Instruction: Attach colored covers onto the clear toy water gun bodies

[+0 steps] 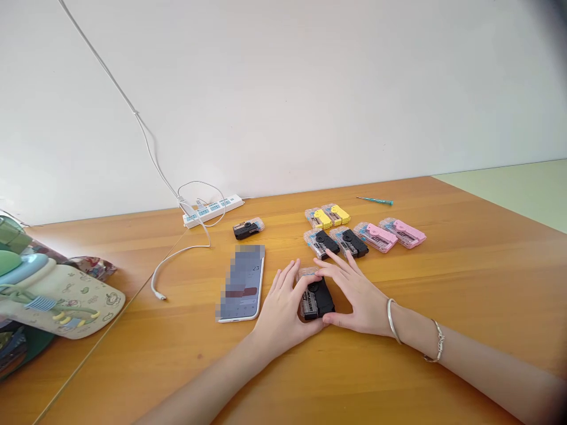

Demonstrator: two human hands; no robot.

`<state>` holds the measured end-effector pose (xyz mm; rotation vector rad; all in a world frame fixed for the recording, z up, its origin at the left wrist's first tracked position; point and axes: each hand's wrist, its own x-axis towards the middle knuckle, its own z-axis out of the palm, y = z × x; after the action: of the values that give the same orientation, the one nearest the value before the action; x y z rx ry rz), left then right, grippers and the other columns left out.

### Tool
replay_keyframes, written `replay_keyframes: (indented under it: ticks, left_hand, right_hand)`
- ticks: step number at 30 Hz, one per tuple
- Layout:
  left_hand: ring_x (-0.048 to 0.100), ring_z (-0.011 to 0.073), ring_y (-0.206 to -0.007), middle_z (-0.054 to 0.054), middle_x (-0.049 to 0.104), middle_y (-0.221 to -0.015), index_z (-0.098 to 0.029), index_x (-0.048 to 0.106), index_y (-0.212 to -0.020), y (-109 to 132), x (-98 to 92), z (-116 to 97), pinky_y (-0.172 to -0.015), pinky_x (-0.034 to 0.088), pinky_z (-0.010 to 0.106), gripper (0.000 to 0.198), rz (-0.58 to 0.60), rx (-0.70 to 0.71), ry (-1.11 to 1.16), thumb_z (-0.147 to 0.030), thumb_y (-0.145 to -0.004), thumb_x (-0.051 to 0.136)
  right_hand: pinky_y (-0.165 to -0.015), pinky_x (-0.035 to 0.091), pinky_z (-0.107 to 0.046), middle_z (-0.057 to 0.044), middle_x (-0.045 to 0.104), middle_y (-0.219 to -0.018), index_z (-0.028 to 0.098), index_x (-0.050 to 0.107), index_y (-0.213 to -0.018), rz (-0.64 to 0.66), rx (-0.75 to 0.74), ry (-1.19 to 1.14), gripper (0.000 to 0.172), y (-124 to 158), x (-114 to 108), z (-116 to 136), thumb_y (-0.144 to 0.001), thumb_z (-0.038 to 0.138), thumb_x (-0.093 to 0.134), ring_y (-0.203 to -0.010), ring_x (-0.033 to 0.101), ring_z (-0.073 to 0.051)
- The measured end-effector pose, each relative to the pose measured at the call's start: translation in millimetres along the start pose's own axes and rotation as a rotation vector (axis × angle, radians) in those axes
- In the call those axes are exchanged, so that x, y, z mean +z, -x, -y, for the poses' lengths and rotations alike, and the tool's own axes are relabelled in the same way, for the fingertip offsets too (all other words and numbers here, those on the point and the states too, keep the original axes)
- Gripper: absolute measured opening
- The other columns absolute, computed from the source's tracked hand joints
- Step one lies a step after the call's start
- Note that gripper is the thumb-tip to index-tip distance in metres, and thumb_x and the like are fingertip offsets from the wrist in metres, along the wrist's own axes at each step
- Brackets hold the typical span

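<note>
On the wooden table between my hands lies a black-and-clear plastic gadget with printed lettering on its near side. My left hand curves around its left side, index finger bent over the top and thumb along the near edge. From the right, my right hand closes on it, thumb at the near right corner and index finger at the far end. Just beyond my right fingertips are two similar black gadgets, partly covered by the fingers. A phone lies left of my left hand.
Two yellow gadgets, two pink ones and another black one lie farther back. A teal screwdriver is behind them. At left are a power strip, a white cable and a cream bottle.
</note>
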<state>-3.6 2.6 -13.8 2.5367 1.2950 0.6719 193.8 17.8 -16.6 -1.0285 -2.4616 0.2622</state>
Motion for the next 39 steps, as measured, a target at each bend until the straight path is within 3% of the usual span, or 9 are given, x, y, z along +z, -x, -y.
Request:
replay_keyframes:
  ticks: [2, 4, 8, 11, 16, 20, 26, 30, 39]
  left_hand:
    - [0.029, 0.0323, -0.132, 0.013, 0.037, -0.139, -0.024, 0.045, -0.121, 0, 0.1, 1, -0.105, 0.028, 0.055, 0.057, 0.046, -0.003, 0.074, -0.039, -0.070, 0.066]
    - [0.036, 0.0302, -0.128, 0.013, 0.039, -0.136, -0.025, 0.046, -0.120, -1, -0.4, 0, -0.103, 0.034, 0.049, 0.058, 0.049, 0.002, 0.160, -0.037, -0.068, 0.069]
    - [0.046, 0.0248, -0.118, 0.009, 0.043, -0.126, -0.025, 0.046, -0.117, -1, -1.8, -1, -0.098, 0.042, 0.039, 0.060, 0.010, -0.011, 0.301, -0.031, -0.064, 0.072]
    - [0.045, 0.0244, -0.118, 0.009, 0.042, -0.124, -0.024, 0.044, -0.118, -1, -3.1, -1, -0.098, 0.042, 0.038, 0.064, -0.004, -0.016, 0.348, -0.030, -0.061, 0.074]
    - [0.039, 0.0244, -0.123, 0.009, 0.041, -0.125, -0.024, 0.041, -0.119, -2, -7.2, -2, -0.101, 0.039, 0.039, 0.064, -0.022, -0.007, 0.398, -0.025, -0.063, 0.071]
    - [0.036, 0.0252, -0.126, 0.009, 0.042, -0.124, -0.023, 0.040, -0.116, -1, -8.9, -3, -0.103, 0.036, 0.041, 0.061, -0.080, -0.020, 0.382, -0.024, -0.063, 0.070]
    - [0.038, 0.0271, -0.124, 0.012, 0.036, -0.130, -0.023, 0.042, -0.114, 1, -6.5, -5, -0.101, 0.038, 0.041, 0.064, -0.022, 0.111, 0.308, -0.031, -0.058, 0.073]
    - [0.039, 0.0279, -0.123, 0.011, 0.038, -0.129, -0.024, 0.040, -0.117, 3, -6.6, -5, -0.100, 0.038, 0.043, 0.068, -0.037, 0.155, 0.236, -0.034, -0.059, 0.073]
    - [0.038, 0.0267, -0.124, 0.011, 0.037, -0.131, -0.023, 0.036, -0.122, 3, -5.4, -6, -0.102, 0.036, 0.041, 0.069, -0.028, 0.136, 0.266, -0.031, -0.062, 0.069]
  right_hand:
    - [-0.107, 0.007, -0.063, -0.014, 0.040, -0.140, 0.017, 0.035, -0.127, 0.030, 0.002, -0.044, 0.068, 0, 0, 1, -0.074, 0.050, 0.061, -0.136, 0.018, -0.032]
    - [-0.108, 0.009, -0.061, -0.015, 0.042, -0.137, 0.017, 0.034, -0.127, 0.037, -0.010, -0.106, 0.067, 1, 1, 1, -0.073, 0.045, 0.063, -0.133, 0.027, -0.030]
    - [-0.103, 0.034, -0.050, -0.017, 0.044, -0.133, 0.017, 0.031, -0.128, 0.032, -0.038, -0.271, 0.067, 3, 1, -1, -0.071, 0.033, 0.064, -0.123, 0.043, -0.027]
    - [-0.099, 0.040, -0.044, -0.018, 0.041, -0.134, 0.017, 0.028, -0.130, -0.002, -0.096, -0.317, 0.071, 4, -2, -3, -0.069, 0.024, 0.063, -0.125, 0.041, -0.027]
    - [-0.104, 0.034, -0.045, -0.015, 0.042, -0.134, 0.017, 0.028, -0.133, -0.060, -0.250, -0.326, 0.071, 1, -8, -5, -0.065, 0.008, 0.048, -0.129, 0.035, -0.025]
    - [-0.102, 0.037, -0.043, -0.012, 0.048, -0.130, 0.020, 0.030, -0.133, -0.115, -0.249, -0.265, 0.069, 0, -7, -9, -0.067, 0.002, 0.040, -0.125, 0.041, -0.023]
    - [-0.099, 0.039, -0.044, -0.013, 0.054, -0.124, 0.017, 0.038, -0.126, -0.209, -0.158, -0.109, 0.057, 1, -4, -8, -0.070, 0.005, 0.042, -0.117, 0.048, -0.023]
    - [-0.098, 0.038, -0.046, -0.010, 0.060, -0.117, 0.019, 0.041, -0.121, -0.188, -0.174, -0.010, 0.050, 0, -7, -3, -0.072, 0.009, 0.046, -0.108, 0.055, -0.022]
    - [-0.079, 0.049, -0.037, -0.013, 0.061, -0.117, 0.014, 0.042, -0.121, -0.132, -0.177, 0.146, 0.044, 1, -9, -4, -0.078, 0.011, 0.037, -0.103, 0.059, -0.022]
